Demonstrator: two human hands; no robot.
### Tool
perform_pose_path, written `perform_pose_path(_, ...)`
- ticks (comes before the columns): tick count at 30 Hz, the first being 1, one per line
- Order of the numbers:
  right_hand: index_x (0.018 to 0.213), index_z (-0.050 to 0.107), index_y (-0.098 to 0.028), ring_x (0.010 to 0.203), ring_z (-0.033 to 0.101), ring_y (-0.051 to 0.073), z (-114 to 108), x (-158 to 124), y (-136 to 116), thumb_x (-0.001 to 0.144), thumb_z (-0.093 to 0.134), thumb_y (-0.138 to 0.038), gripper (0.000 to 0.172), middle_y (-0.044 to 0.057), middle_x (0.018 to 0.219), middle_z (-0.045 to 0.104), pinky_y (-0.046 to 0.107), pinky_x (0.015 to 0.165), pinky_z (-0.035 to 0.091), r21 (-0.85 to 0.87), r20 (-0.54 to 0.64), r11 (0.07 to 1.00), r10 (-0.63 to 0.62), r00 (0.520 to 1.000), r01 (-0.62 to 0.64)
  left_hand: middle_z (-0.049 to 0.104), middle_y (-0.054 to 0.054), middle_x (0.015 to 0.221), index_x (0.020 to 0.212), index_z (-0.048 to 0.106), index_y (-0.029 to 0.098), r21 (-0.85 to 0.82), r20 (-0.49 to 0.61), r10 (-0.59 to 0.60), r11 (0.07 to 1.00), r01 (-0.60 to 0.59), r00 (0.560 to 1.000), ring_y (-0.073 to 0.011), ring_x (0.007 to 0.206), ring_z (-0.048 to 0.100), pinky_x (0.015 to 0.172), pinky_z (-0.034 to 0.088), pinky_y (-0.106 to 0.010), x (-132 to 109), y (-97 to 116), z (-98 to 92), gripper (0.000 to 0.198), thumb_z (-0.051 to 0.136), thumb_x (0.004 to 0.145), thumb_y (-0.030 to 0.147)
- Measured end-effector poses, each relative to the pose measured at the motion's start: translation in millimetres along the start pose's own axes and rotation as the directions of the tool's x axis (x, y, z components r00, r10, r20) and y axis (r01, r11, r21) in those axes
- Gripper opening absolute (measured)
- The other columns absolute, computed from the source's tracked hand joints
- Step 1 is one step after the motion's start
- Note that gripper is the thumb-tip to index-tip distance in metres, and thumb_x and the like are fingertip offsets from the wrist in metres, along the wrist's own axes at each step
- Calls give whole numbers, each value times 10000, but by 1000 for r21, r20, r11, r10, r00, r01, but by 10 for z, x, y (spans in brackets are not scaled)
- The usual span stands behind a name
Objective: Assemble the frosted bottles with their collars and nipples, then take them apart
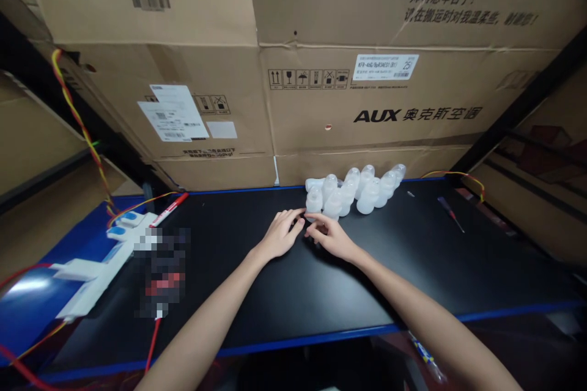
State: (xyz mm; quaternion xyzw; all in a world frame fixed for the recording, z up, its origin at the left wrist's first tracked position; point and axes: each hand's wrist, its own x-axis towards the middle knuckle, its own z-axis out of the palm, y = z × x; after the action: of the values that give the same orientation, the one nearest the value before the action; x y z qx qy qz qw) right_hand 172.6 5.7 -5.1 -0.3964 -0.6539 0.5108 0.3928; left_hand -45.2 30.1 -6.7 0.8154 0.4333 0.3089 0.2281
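Note:
Several small, translucent white bottle-shaped pieces with rounded tops (334, 203) stand grouped on the black tabletop, close to the cardboard at the back. One similar pale piece (314, 184) seems to lie on its side behind them. My left hand (280, 233) rests at the near left of the group, fingers stretched out and nothing visible in it. Beside it, my right hand (334, 238) points its index finger toward the nearest piece, its other fingers loosely bent. The two hands' fingertips almost meet; whether they touch the front piece I cannot tell.
Large cardboard panels (312, 104) wall off the back. At left lie a white power strip (105, 263), a red-and-white marker (169, 210) and a pixelated object (164, 275) with a red cable. A screwdriver (450, 214) lies at right. A blue edge (321, 338) borders the black tabletop (440, 269).

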Motion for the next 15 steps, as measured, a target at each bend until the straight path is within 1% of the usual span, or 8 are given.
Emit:
perform_pose_path(2, 1468, 595, -121, 628, 605, 129, -2, 3, -18, 988, 692, -474, 603, 47, 866, 773, 279, 633, 523, -11, -4, 1000, 15, 1000, -15, 743, -103, 1242, 1472, 628, 232, 49, 10, 16, 999, -16, 1000, -279, 1135, 667, 1058, 497, -482, 1, 27, -4, 477, 396, 1143, 487)
perform_pose_path(4, 1484, 588, -110, 588, 567, 113, -10, 7, -28, 991, 685, -468, 617, 38, 836, 762, 265, 600, 497, -9, -8, 999, 30, 1000, -30, 731, -98, 1220, 1482, 622, 242, 82, 19, 26, 996, -27, 999, -276, 1114, 654, 1033, 503, -474, -1, 42, -2, 465, 392, 1146, 467)
perform_pose_path(7, 1509, 568, -111, 536, 533, 97, -31, 19, -22, 989, 681, -482, 649, 32, 839, 753, 261, 567, 483, 29, -16, 998, 58, 998, -58, 695, -103, 1327, 1499, 602, 252, 100, 33, 36, 994, -39, 999, -280, 1199, 627, 1068, 491, -482, -6, 42, 8, 449, 387, 1151, 437)
perform_pose_path(10, 1496, 574, -116, 524, 537, 97, -51, 30, -13, 973, 698, -496, 659, 25, 833, 746, 259, 550, 476, 67, -25, 996, 66, 998, -64, 649, -116, 1437, 1496, 595, 240, 108, 46, 35, 993, -40, 998, -289, 1313, 585, 1122, 467, -504, -11, 39, 13, 438, 395, 1151, 421)
perform_pose_path(15, 1438, 602, -124, 535, 545, 99, -57, 27, -28, 969, 703, -488, 602, 16, 817, 737, 258, 554, 468, 105, -22, 992, 78, 997, -76, 645, -109, 1438, 1460, 624, 252, 119, 73, 33, 992, -42, 997, -284, 1340, 575, 1143, 462, -506, -13, 45, 5, 410, 406, 1151, 410)
